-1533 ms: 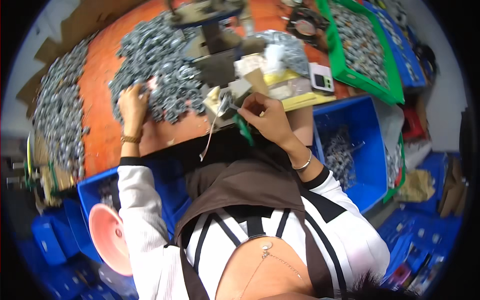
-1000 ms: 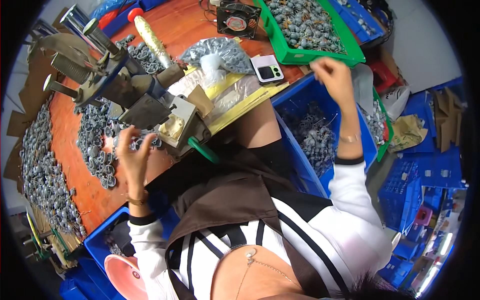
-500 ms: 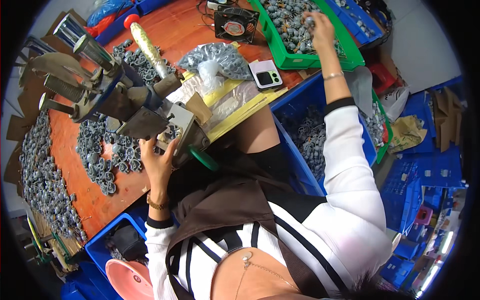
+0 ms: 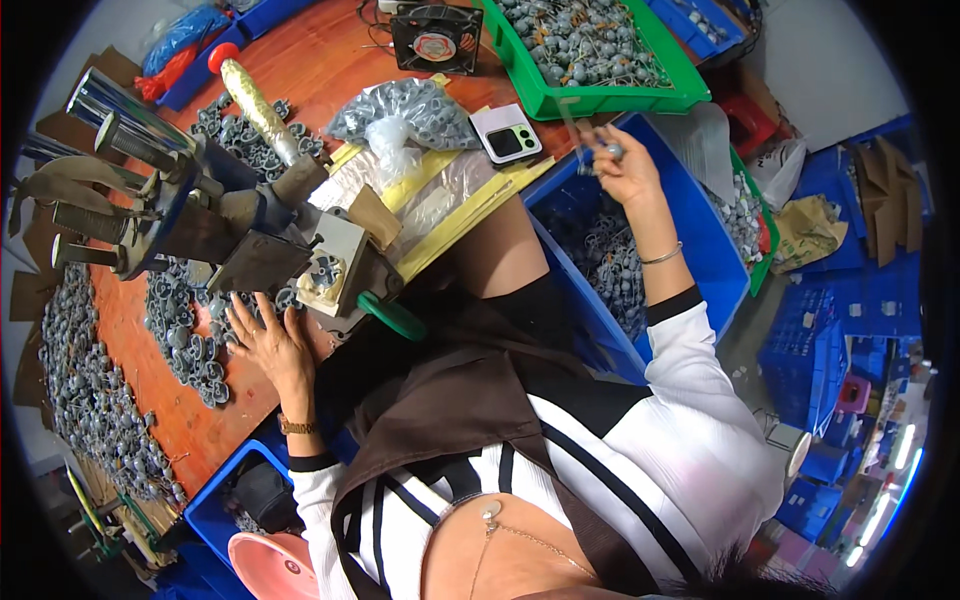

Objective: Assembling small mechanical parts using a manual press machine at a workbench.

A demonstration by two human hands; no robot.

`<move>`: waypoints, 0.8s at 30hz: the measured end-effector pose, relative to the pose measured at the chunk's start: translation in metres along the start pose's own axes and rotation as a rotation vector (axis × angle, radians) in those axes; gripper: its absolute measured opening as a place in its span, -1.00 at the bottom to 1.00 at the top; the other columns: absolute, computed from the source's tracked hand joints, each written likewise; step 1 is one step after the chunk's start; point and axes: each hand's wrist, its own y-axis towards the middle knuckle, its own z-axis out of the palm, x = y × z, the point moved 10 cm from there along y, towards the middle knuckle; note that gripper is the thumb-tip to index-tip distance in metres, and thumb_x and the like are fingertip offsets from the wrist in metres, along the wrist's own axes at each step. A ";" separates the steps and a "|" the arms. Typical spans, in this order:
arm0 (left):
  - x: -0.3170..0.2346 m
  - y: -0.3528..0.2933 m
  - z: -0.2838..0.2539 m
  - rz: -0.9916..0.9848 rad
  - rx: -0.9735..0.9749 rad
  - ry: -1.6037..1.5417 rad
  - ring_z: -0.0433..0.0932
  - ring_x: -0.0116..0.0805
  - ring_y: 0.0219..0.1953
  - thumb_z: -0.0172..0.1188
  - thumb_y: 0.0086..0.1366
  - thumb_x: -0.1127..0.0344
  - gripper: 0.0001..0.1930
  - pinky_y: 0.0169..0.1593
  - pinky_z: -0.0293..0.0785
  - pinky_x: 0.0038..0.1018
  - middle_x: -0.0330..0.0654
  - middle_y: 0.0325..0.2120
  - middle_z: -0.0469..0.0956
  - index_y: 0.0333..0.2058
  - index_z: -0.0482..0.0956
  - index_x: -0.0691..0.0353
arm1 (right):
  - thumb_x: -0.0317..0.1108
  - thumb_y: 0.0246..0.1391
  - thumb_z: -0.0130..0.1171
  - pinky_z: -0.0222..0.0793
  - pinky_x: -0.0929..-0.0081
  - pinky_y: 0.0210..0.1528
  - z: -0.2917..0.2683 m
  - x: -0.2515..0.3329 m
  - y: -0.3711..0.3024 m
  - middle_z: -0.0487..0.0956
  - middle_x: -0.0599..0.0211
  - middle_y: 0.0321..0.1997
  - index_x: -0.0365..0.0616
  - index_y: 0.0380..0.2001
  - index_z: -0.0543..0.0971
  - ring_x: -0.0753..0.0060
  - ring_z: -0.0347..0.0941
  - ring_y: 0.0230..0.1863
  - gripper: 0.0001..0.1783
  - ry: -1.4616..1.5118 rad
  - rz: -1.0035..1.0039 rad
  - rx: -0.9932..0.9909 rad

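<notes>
My left hand (image 4: pixel 275 350) lies with fingers spread at the near side of a pile of grey clip-like plastic parts (image 4: pixel 185 335) on the red-brown table. Beside it is a hand press (image 4: pixel 225 215) with a tape-wrapped lever (image 4: pixel 258 112) and a red knob. A grey part sits in the press's small fixture (image 4: pixel 325 278). My right hand (image 4: pixel 632 180) is raised above the blue bin (image 4: pixel 738 275), its fingers pinching a small grey ball-shaped part (image 4: pixel 613 151). Motion blurs whatever trails from that part.
A green crate (image 4: pixel 560 106) of grey ball-shaped parts with wires stands at the back right. A flip phone (image 4: pixel 505 136), a bag of grey parts (image 4: pixel 405 112) and a small fan (image 4: pixel 437 40) occupy the table's far side. More grey parts (image 4: pixel 100 390) line the left edge.
My right hand has come back from the green crate toward me, carrying the grey part. My left hand has left the fixture, moved left and spread its fingers. The view has shifted slightly.
</notes>
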 end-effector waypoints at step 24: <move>0.011 -0.016 -0.061 0.013 -0.303 -0.329 0.25 -0.05 0.21 0.26 0.13 0.37 -0.55 0.24 0.15 -0.20 -0.05 0.12 0.36 0.04 0.46 0.20 | -0.62 0.13 -0.07 0.17 0.35 0.22 0.015 -0.168 -0.187 0.43 0.06 0.08 -0.28 -0.25 0.53 0.05 0.28 0.20 -0.80 -1.501 -0.877 0.368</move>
